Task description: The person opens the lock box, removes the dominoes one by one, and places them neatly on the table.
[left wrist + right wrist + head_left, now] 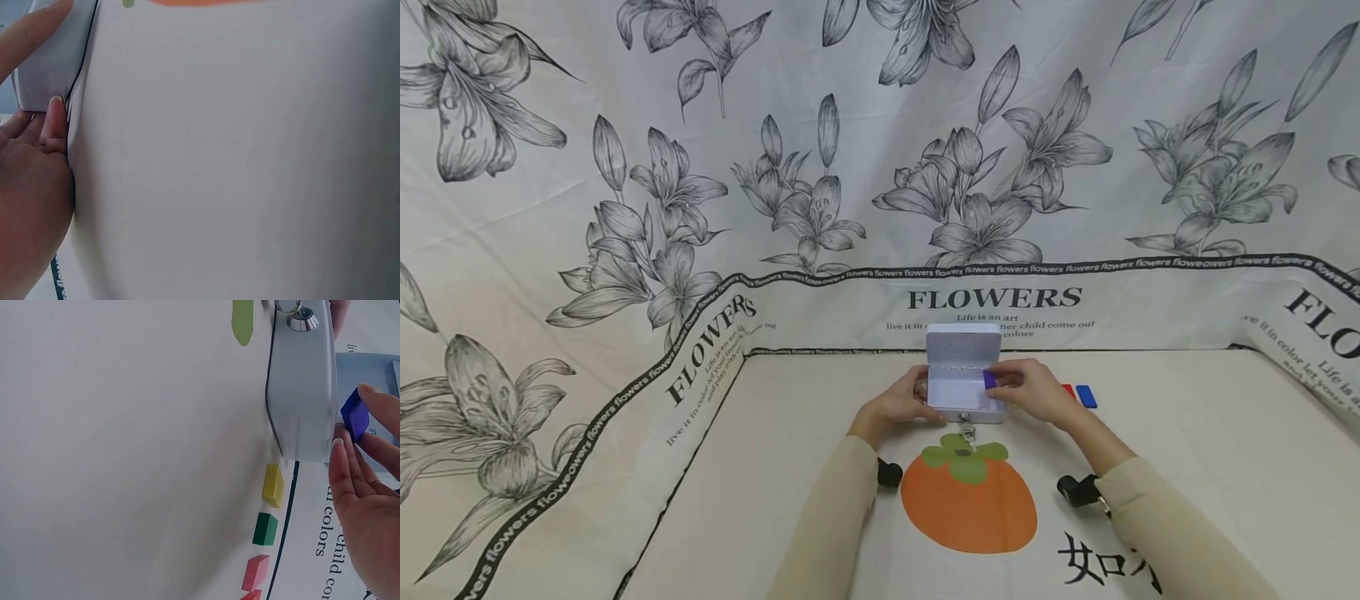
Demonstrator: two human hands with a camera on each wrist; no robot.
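A small white metal cash box (964,343) stands on the cloth with its hinged lid raised. My left hand (897,400) grips the left end of the box, the thumb on its front face and the other fingers at its side, as the left wrist view shows. Over the right part of the open box, my right hand (1036,388) pinches a purple-blue block (356,417) between thumb and fingers. Keys on a ring (967,431) hang from the lock (303,320) on the front. In the head view, the right hand hides part of the box's right side.
Right of the box lies a row of loose blocks: yellow (273,485), green (265,529), pink (255,572), red (1069,390) and blue (1086,396). A printed persimmon (968,508) marks the tablecloth in front. Behind, a flowered curtain (820,308) rises from the table's far edge.
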